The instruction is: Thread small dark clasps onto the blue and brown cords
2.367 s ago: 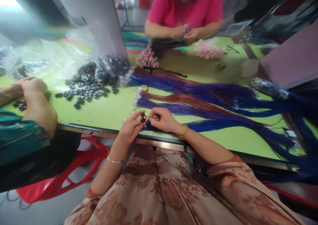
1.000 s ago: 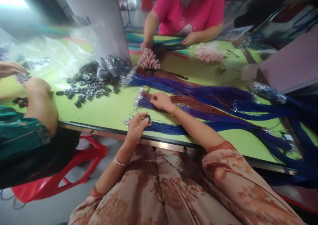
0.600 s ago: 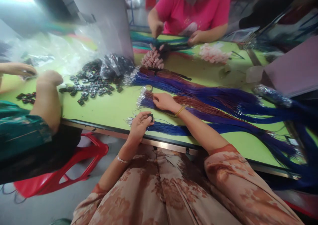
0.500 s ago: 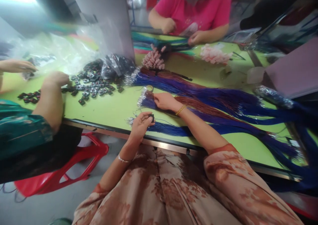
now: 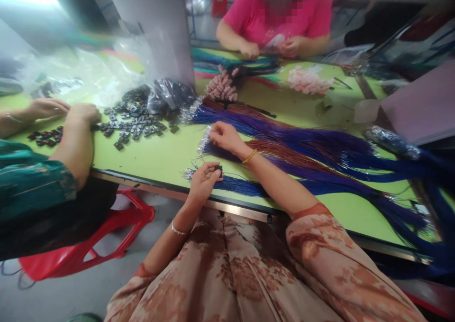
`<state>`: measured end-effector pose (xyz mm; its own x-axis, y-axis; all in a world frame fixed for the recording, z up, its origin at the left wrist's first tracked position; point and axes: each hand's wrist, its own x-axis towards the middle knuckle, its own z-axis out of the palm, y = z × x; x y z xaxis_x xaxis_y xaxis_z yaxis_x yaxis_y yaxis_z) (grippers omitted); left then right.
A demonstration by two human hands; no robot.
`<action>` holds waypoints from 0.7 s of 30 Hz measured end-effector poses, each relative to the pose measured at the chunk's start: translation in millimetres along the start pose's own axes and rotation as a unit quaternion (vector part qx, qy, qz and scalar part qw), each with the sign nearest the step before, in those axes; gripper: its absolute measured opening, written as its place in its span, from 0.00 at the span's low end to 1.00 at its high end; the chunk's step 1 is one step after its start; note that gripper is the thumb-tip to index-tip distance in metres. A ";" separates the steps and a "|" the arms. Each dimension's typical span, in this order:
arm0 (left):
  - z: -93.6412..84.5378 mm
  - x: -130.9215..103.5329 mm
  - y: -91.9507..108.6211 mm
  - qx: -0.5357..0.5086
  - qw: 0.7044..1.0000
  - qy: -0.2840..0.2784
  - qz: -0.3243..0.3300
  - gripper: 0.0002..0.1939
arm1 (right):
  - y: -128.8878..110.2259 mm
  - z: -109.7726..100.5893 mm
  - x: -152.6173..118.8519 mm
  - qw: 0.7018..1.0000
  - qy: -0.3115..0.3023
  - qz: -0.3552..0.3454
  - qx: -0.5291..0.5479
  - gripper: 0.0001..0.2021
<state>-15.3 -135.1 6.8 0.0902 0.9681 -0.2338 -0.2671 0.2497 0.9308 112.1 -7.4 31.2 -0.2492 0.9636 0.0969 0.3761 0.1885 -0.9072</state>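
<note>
Left co-worker: green sleeve [image 5: 39, 170], two hands [image 5: 83, 113] low over the desk [image 5: 156, 156].
Small cluster: black-red parts [image 5: 46, 136] just beside that forearm.
Clear plastic: crumpled sheeting [image 5: 88, 70] behind the co-worker's hands.
Red chair: [image 5: 88, 246], under desk level.
Main pile: loose black connectors [image 5: 133, 120], right of that co-worker's hands; dark filled bag [image 5: 170, 96] against its far right side.
Left hand: [image 5: 206, 179], near the desk edge, fingers curled, thumb pinching one small black connector [image 5: 219, 170] against them. Connector sits above the near blue wires [image 5: 241, 186].
Right hand: [image 5: 225, 136], at the silver terminals [image 5: 203, 142] of the middle brown-purple bundle [image 5: 302, 158]. Thumb and forefinger curled towards each other; can't tell if a wire is between them.
Far bundle: blue-purple-brown wires [image 5: 284, 130], behind the right hand.
Pink pile: pink pieces [image 5: 222, 86] beyond the far bundle; paler pile [image 5: 307, 80] further right.
Opposite co-worker: pink top [image 5: 241, 16], hands near the coloured wires [image 5: 234, 61].
Right end: plastic-wrapped roll [image 5: 393, 142], mauve panel [image 5: 423, 104].
</note>
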 end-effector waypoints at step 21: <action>-2.2 11.7 -5.8 -0.199 0.978 -0.030 -0.057 0.12 | -0.5 -25.8 -99.3 0.972 -0.118 0.063 0.195 0.13</action>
<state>-14.8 -125.2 -2.0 0.1940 0.9334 -0.3020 -0.6032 0.3562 0.7136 159.7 -98.3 32.6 -0.4375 0.8956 -0.0803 0.0609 -0.0595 -0.9964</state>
